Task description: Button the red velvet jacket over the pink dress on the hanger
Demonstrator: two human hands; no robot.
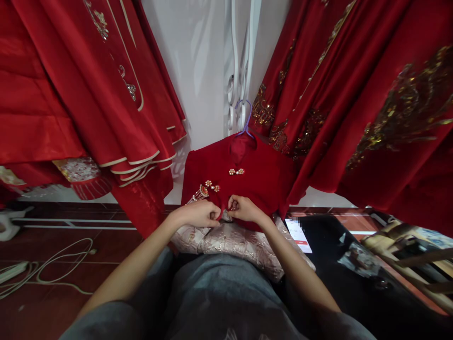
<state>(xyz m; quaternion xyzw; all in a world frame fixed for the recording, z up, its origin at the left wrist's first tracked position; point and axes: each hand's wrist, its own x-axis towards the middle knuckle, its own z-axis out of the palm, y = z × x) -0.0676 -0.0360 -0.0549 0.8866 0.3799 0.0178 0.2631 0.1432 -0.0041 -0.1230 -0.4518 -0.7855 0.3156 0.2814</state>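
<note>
A small red jacket [262,177] hangs on a purple hanger [246,123] against the white wall, straight in front of me. It has pearl knot buttons [236,171] down its front and a tasselled ornament [205,189] at the left. My left hand [198,213] and my right hand [242,209] are both closed in a pinch on the jacket's front closure at its lower middle. A pale brocade skirt [240,245] lies bunched under the jacket, against my knees.
Red embroidered gowns [371,94] hang at the right and more red robes [88,85] at the left. A phone [299,234] lies on a dark surface at my right. White cables [53,264] and a power strip lie on the brown floor at the left.
</note>
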